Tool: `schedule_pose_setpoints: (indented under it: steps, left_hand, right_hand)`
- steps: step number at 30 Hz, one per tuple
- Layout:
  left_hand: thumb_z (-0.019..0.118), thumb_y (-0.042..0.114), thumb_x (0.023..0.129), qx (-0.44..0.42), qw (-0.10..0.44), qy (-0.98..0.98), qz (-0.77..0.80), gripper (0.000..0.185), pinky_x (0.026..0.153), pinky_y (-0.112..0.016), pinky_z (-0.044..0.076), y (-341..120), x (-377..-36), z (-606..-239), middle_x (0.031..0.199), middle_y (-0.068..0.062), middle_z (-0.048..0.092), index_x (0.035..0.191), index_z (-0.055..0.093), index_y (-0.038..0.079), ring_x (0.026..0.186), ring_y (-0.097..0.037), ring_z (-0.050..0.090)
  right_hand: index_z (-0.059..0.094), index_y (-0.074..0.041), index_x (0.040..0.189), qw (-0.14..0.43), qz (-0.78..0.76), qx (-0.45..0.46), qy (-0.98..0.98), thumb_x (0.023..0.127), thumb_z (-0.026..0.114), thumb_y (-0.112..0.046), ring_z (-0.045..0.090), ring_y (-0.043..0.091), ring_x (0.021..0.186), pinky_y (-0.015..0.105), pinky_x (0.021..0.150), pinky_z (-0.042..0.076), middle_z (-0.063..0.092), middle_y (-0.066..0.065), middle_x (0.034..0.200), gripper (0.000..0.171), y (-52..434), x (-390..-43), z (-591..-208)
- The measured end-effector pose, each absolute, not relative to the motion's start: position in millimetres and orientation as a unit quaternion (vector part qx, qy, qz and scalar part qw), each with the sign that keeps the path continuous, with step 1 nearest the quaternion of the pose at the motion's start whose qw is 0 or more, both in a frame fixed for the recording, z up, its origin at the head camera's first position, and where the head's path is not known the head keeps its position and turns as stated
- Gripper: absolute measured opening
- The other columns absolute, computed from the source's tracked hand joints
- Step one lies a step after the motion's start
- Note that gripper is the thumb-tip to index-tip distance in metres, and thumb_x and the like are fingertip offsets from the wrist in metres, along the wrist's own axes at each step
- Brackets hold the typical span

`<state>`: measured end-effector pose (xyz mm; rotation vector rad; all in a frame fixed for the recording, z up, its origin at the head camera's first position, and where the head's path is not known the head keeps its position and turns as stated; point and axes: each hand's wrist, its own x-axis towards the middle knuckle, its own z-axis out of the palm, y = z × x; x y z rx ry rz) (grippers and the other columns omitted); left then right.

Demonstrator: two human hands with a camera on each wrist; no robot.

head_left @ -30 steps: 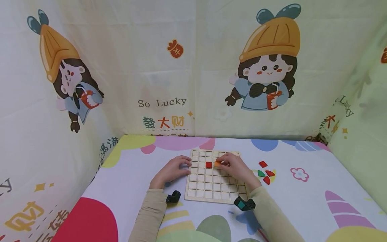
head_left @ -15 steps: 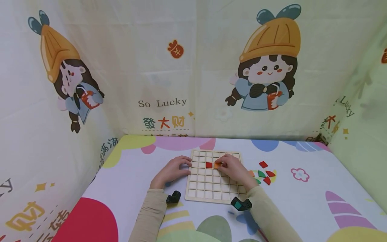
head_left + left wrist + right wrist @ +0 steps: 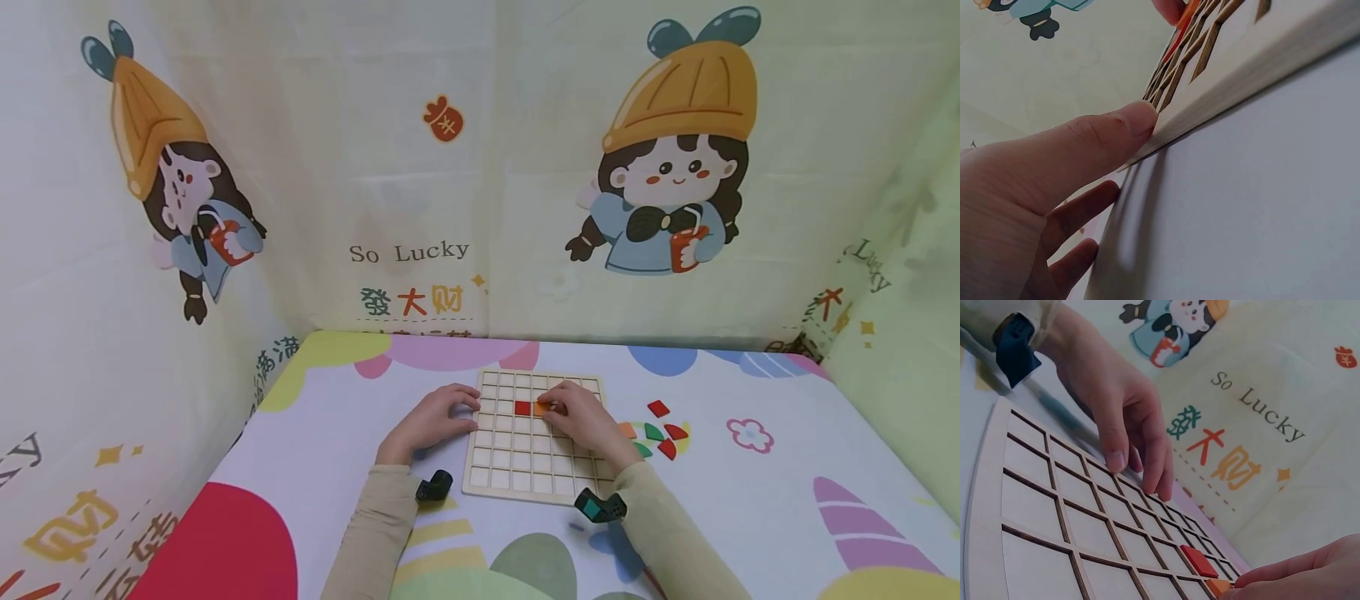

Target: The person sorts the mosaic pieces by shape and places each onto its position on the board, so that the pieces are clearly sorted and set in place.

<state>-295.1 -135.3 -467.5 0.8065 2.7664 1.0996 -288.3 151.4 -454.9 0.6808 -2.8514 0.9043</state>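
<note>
The left hand [image 3: 429,422] rests with relaxed fingers against the left edge of the pale wooden grid board [image 3: 525,479]. The right hand [image 3: 583,417] pinches a small orange square tile [image 3: 541,408] just beside the red square tile [image 3: 522,407]; bare cells surround them.

Left hand [image 3: 429,423] rests flat, fingers relaxed; right hand [image 3: 588,421] pinches.

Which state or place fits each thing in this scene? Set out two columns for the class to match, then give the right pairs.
Column one:
1. red tile
2. orange tile
3. left hand
4. loose pieces

Column two:
A. on the cloth, right of the grid board
B. resting against the board's left edge
C. lying in a cell
D. under the right hand fingertips

Pairs: 1-C, 2-D, 3-B, 4-A
</note>
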Motion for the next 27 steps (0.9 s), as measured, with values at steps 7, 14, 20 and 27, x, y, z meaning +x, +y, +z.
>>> schedule_pose_setpoints:
  steps: [7,14,20,27]
  left_hand:
    - [0.075,0.017,0.086,0.261,0.030,0.899,0.350,0.025,0.110,-0.041,0.037,-133.6,-295.3,-466.5,0.132,-0.003,0.058,0.110,0.070,0.009,0.129,-0.024,0.048]
    - [0.076,0.017,0.086,0.266,0.024,0.898,0.350,0.024,0.110,-0.042,0.037,-134.3,-295.9,-467.6,0.131,-0.003,0.059,0.108,0.070,0.009,0.127,-0.024,0.049]
    - [0.076,0.016,0.085,0.267,0.022,0.896,0.354,0.024,0.109,-0.041,0.038,-134.2,-296.3,-468.5,0.130,-0.003,0.059,0.107,0.071,0.009,0.127,-0.024,0.050]
    - [0.076,0.017,0.085,0.269,0.019,0.898,0.347,0.025,0.110,-0.042,0.038,-134.2,-297.2,-468.7,0.130,-0.003,0.059,0.108,0.071,0.009,0.127,-0.024,0.050]
  right_hand:
    - [0.073,-0.008,0.110,0.042,0.294,0.221,-0.929,0.088,0.073,-0.011,0.051,0.014,0.080,0.031,0.072,0.047,0.064,0.005,0.104,0.023,152.3,-288.3,-456.7]
    - [0.073,-0.008,0.108,0.047,0.296,0.218,-0.929,0.088,0.073,-0.010,0.052,0.015,0.080,0.031,0.071,0.048,0.064,0.004,0.102,0.021,152.4,-288.9,-457.9]
    - [0.074,-0.008,0.108,0.041,0.298,0.210,-0.930,0.088,0.072,-0.010,0.051,0.015,0.080,0.031,0.073,0.047,0.064,0.004,0.102,0.020,151.3,-288.6,-457.1]
    - [0.074,-0.008,0.107,0.043,0.300,0.207,-0.930,0.087,0.073,-0.010,0.051,0.014,0.078,0.031,0.071,0.047,0.064,0.004,0.101,0.020,150.6,-288.3,-456.6]
